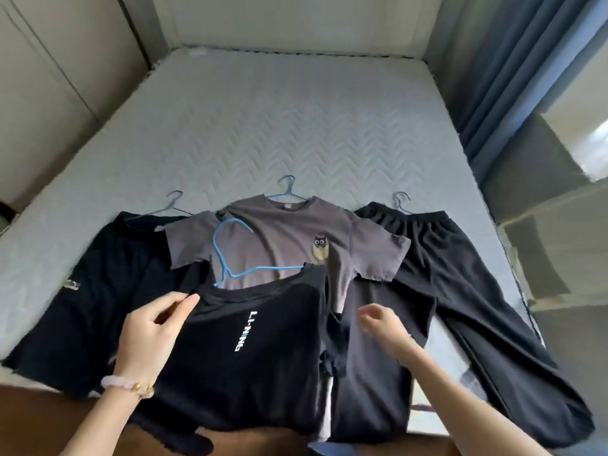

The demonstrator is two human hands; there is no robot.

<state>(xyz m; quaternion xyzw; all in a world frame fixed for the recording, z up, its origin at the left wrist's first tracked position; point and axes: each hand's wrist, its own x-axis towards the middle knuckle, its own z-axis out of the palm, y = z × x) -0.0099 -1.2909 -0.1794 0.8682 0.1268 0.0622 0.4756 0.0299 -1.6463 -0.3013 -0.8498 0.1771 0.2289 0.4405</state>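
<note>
On the mattress, navy shorts lie leftmost. Beside them the left hand pinches, in a narrow grip, the shoulder of the black Li-Ning T-shirt, which is spread at the near edge and overlaps a blue hanger and a grey cat T-shirt. The right hand curls above a dark garment beside black trousers; whether its grip holds anything cannot be told.

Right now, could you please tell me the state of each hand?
Left hand: pinches the black shirt at its collar.
Right hand: curled; whether it holds anything cannot be told.
</note>
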